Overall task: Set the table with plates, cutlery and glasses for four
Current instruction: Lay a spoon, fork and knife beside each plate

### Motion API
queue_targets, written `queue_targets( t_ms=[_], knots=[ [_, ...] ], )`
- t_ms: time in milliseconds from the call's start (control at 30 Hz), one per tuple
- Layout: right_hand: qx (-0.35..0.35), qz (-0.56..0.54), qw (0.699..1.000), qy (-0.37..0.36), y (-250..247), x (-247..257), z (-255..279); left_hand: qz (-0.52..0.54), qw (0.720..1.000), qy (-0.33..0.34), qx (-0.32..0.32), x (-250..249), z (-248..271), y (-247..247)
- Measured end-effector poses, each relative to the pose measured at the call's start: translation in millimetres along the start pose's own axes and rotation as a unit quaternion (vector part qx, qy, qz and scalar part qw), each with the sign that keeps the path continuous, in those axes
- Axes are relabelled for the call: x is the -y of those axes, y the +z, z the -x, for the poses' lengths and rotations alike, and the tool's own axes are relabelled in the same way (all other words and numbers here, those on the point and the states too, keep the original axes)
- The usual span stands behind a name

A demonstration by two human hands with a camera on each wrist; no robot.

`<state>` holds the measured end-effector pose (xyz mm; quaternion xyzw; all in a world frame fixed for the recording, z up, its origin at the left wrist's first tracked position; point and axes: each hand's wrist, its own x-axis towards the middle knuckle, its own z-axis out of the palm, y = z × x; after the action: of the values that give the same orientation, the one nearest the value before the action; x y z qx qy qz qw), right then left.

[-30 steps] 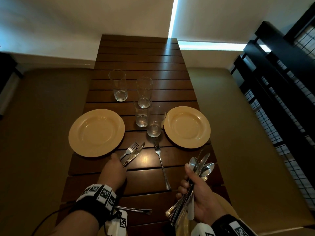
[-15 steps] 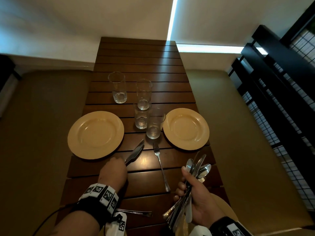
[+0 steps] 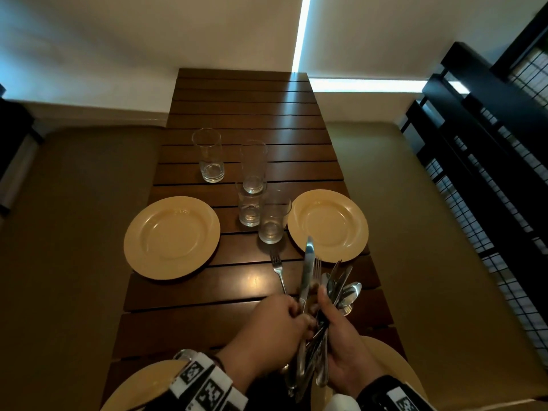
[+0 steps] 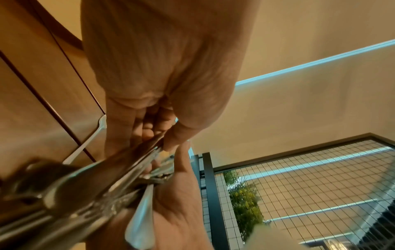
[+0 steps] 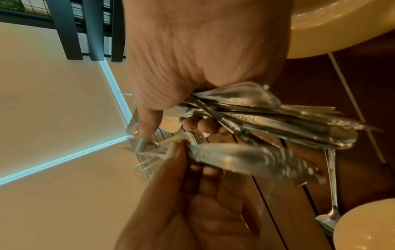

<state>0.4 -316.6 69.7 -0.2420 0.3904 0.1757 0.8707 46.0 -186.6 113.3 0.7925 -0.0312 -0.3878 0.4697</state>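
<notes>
Steel cutlery bundle (image 3: 332, 304), stiff, slick and likely to slide, is clenched by the handles in the right hand (image 3: 341, 345) above the table (image 3: 237, 114), while the left hand (image 3: 267, 327) pinches a knife (image 3: 307, 268) and fork.

Both hands are up close together over the near end of the table, wrists banded. Left hand (image 3: 274, 327) has its fingers curled round a knife and fork, right hand (image 3: 341, 339) is fisted round the rest of the cutlery, knuckles nearly touching.
</notes>
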Motion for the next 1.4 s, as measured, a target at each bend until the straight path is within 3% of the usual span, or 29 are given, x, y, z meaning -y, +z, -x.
queue_targets(
  t_ms=[333, 533, 733, 833, 933, 1133, 1400],
  knots=[
    [-0.056, 0.02, 0.998, -0.026, -6, -2, -1, -0.051, 0.992, 0.08, -0.083, -3, -6, 38],
    [-0.054, 0.03, 0.997, -0.048, -1, 0, 4, -0.087, 0.981, 0.101, -0.138, 4, -12, 42],
    [-0.121, 0.055, 0.991, -0.01, -7, 16, 1, -0.119, 0.975, 0.169, -0.082, 16, -13, 48],
    [-0.166, 0.078, 0.983, -0.014, -18, 26, -4, -0.067, 0.986, 0.113, -0.1, 21, -26, 35],
    [-0.184, 0.126, 0.974, -0.04, -30, 30, -1, -0.049, 0.985, 0.041, -0.162, 28, -58, 22],
    [-0.159, 0.147, 0.976, -0.028, -40, 33, 15, -0.168, 0.965, -0.08, -0.184, 53, -134, 13],
    [-0.147, 0.145, 0.978, -0.021, -54, 37, 20, -0.265, 0.942, -0.112, -0.171, 60, -155, 25]
  ],
)
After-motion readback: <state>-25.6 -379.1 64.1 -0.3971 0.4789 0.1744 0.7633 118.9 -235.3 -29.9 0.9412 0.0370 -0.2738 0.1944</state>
